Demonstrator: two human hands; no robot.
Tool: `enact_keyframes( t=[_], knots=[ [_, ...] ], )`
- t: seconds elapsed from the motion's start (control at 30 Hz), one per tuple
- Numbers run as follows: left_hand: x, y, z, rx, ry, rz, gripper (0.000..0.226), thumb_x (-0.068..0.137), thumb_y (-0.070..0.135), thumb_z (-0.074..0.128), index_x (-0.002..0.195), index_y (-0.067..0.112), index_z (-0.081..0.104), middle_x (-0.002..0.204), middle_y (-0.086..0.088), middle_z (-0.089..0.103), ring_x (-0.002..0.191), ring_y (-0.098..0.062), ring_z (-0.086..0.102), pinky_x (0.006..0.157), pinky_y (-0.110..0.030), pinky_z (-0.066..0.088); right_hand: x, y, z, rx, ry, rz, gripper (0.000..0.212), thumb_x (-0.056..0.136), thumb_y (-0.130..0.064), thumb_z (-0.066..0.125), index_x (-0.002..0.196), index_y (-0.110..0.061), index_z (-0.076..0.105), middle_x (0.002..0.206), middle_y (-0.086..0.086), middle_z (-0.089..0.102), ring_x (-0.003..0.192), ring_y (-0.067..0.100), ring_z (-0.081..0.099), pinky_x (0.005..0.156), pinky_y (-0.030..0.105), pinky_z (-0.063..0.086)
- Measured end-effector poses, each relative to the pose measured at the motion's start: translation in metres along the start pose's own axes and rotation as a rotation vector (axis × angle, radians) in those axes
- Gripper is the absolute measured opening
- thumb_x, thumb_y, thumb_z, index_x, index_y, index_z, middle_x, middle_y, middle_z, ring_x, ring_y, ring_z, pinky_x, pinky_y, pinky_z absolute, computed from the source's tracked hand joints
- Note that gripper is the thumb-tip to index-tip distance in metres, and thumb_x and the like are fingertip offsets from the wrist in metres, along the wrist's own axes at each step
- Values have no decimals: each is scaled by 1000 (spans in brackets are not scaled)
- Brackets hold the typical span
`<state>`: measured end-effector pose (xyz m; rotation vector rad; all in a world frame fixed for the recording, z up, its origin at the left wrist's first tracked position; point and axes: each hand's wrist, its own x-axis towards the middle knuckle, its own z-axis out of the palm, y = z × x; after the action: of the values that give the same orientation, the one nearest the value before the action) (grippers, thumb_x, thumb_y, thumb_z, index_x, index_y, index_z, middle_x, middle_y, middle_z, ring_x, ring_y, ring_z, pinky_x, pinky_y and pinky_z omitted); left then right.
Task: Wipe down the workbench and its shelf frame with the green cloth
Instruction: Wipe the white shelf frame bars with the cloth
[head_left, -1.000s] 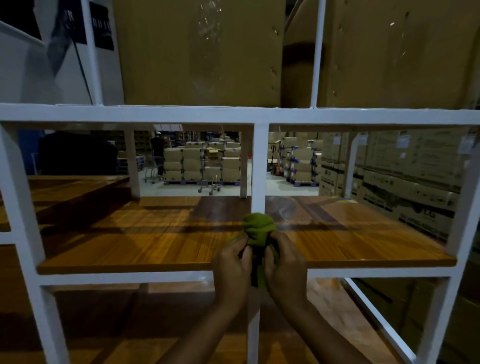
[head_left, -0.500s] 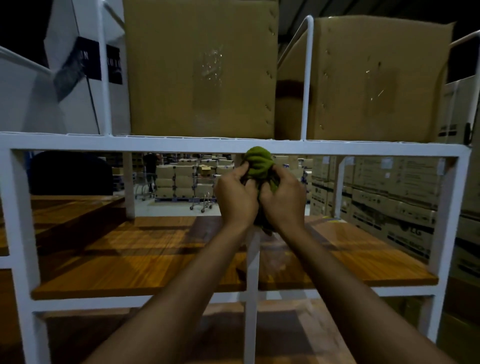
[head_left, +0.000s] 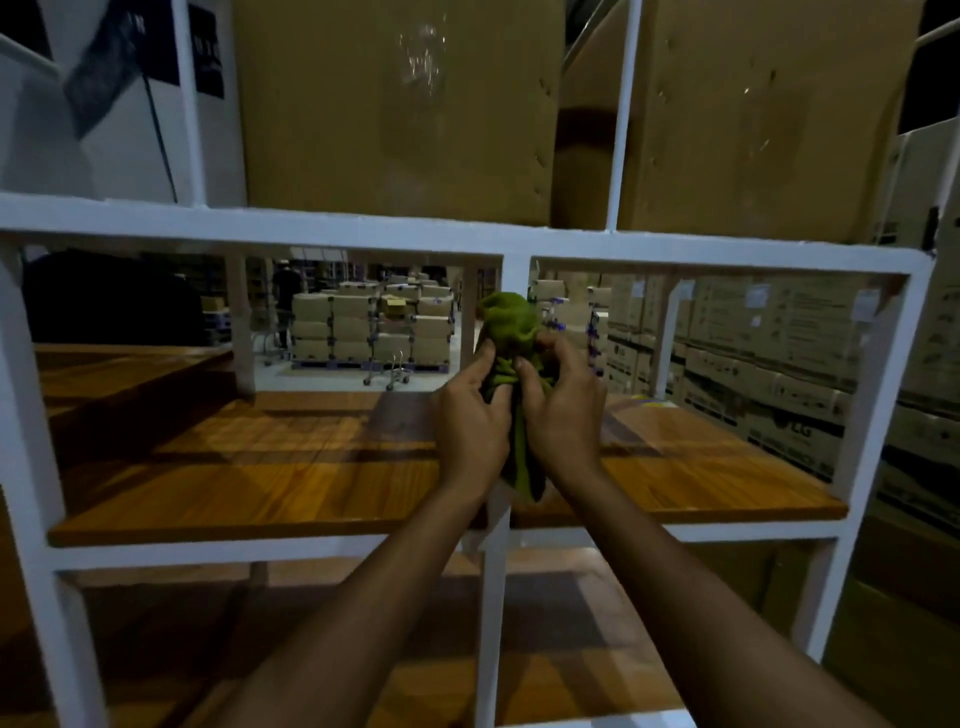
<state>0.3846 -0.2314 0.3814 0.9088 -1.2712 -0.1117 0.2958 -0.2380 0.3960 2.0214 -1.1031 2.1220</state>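
Head view: left hand (head_left: 470, 415) and right hand (head_left: 563, 410) clutch green cloth (head_left: 511, 332) around white upright (head_left: 514, 273), cardboard boxes (head_left: 400, 104) above.

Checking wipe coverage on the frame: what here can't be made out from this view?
- Centre post: stretch behind the green cloth and both hands, left, right, hidden.
- Cloth's middle: covered by fingers.
- Dust or streaks on the wooden shelf: too dim.
- Frame's foot: cut off below.
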Motion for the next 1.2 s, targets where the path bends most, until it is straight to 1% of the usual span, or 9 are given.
enact_keyframes(
  t=[0.13, 0.37, 0.47, 0.53, 0.7, 0.83, 0.93, 1.07, 1.2],
  knots=[
    [-37, -25, -2, 175, -65, 66, 55, 89, 4, 59, 143, 13, 47, 112, -8, 69, 92, -13, 63, 77, -20, 49, -42, 27, 2, -89, -78, -11, 5, 95, -15, 60, 98, -14, 63, 86, -3, 63, 79, 9, 56, 67, 31, 48],
    [-90, -53, -16, 283, -259, 44, 50, 90, 1, 58, 138, 11, 48, 122, -5, 60, 106, -9, 50, 81, 1, 31, -90, 49, -7, -411, -282, -44, 11, 87, -20, 62, 78, -14, 60, 74, 6, 61, 73, 25, 56, 65, 35, 42],
    [-100, -57, -15, 316, -214, 94, 33, 94, 7, 58, 126, 10, 55, 120, -7, 59, 110, -16, 52, 87, -19, 44, -98, 43, -11, -409, -337, -48, 2, 83, -11, 63, 81, -12, 63, 78, 9, 64, 74, 26, 59, 67, 32, 43],
    [-107, -62, -14, 407, -183, 145, 37, 91, 7, 62, 127, 4, 54, 126, -12, 54, 115, -23, 49, 91, -33, 49, -101, 42, -15, -404, -359, -83, 6, 81, -5, 67, 85, -11, 65, 81, 9, 66, 75, 24, 59, 69, 27, 38],
    [-128, -74, -15, 532, -208, 414, 43, 88, 8, 60, 129, -2, 54, 127, -22, 52, 119, -30, 47, 98, -37, 48, -102, 51, -29, -521, -532, -165, 3, 82, -11, 70, 81, -12, 67, 81, 8, 65, 75, 26, 61, 62, 32, 46],
    [-128, -73, -6, 606, -264, 454, 49, 89, 21, 48, 129, -7, 55, 129, -26, 55, 126, -35, 43, 106, -48, 40, -97, 44, -39, -677, -571, -203, 31, 51, -17, 91, 59, -19, 62, 59, 0, 59, 56, 19, 57, 49, 28, 46],
    [-126, -68, 4, 648, -398, 488, 55, 87, 27, 46, 130, -6, 55, 131, -24, 56, 127, -34, 43, 107, -49, 40, -88, 53, -55, -826, -546, -181, 29, 53, -22, 86, 54, -21, 57, 57, 0, 58, 57, 23, 57, 53, 31, 44],
    [-123, -61, 29, 739, -482, 406, 51, 89, 27, 42, 130, 0, 58, 128, -17, 61, 121, -33, 55, 98, -45, 48, -71, 68, -96, -1000, -527, -31, 28, 77, -33, 63, 60, -25, 44, 71, 0, 59, 83, 29, 56, 70, 39, 32],
    [-117, -55, 50, 746, -472, 305, 51, 92, 33, 41, 122, -1, 65, 120, -18, 67, 106, -35, 66, 88, -48, 53, -60, 78, -110, -740, -520, -25, 14, 77, -20, 55, 64, -17, 60, 74, 7, 63, 76, 32, 59, 64, 37, 37]
  ],
)
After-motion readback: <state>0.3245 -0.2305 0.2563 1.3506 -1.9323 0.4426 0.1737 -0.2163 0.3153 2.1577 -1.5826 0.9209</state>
